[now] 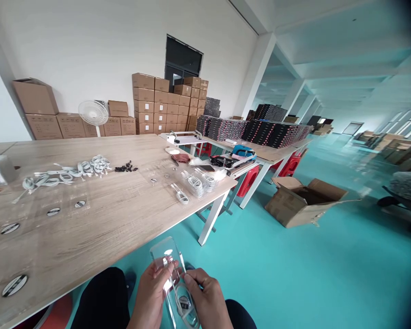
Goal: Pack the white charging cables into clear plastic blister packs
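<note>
One big desk (123, 221) is standing at ten o'clock, with white cords (75, 171) lying on it. At six o'clock, the left hand (154, 283) is gripping a clear case (171, 301); the right hand (207, 292) is pinching a thin white cord (182, 261) against it.

Nothing could be read. Labels (184, 302) on the case (176, 289), bottom centre, and cartons (160, 97), upper centre, were too small.
</note>
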Action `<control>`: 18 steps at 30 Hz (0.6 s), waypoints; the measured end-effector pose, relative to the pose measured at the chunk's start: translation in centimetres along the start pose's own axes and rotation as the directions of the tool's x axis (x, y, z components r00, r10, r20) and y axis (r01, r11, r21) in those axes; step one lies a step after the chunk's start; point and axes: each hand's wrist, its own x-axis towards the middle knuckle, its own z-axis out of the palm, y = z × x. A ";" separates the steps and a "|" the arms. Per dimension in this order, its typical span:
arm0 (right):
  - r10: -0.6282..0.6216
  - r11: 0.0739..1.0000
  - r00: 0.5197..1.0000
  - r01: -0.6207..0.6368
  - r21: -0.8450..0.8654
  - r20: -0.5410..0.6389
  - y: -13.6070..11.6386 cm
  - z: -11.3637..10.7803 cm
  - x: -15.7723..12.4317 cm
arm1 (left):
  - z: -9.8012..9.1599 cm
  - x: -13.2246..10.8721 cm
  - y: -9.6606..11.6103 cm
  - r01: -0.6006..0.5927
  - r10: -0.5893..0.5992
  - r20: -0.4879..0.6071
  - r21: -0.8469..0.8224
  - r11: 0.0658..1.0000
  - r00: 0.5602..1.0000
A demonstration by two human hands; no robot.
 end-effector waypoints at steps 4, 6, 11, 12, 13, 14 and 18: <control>0.074 0.988 0.993 -0.085 0.126 0.096 0.3 -0.4 0.4 | 0.1 -0.3 0.4 -0.020 0.017 0.081 0.035 0.999 0.997; 0.100 0.979 0.989 -0.117 0.166 0.112 0.5 -0.4 0.5 | 0.3 -0.5 0.4 -0.035 0.032 0.096 0.035 0.999 0.995; 0.067 0.992 0.996 -0.072 0.100 0.053 0.4 -0.1 0.3 | 0.6 -0.4 -0.2 -0.087 0.087 0.027 0.000 0.996 0.996; 0.042 0.998 0.999 -0.043 0.046 0.029 0.1 0.0 0.1 | 0.6 -0.3 -0.4 -0.090 0.090 0.014 -0.006 0.996 0.996; 0.012 1.000 1.000 -0.011 -0.021 0.011 -0.2 0.1 0.0 | 0.4 -0.1 -0.6 -0.096 0.096 0.001 -0.007 0.995 0.995; -0.020 0.995 1.000 0.020 -0.096 0.005 -0.6 0.2 -0.2 | 0.3 0.2 -0.8 -0.100 0.100 -0.009 -0.001 0.995 0.995; -0.063 0.961 0.997 0.070 -0.268 0.037 -2.1 0.5 -0.9 | -0.4 0.9 -1.2 -0.100 0.101 -0.020 0.055 0.993 0.995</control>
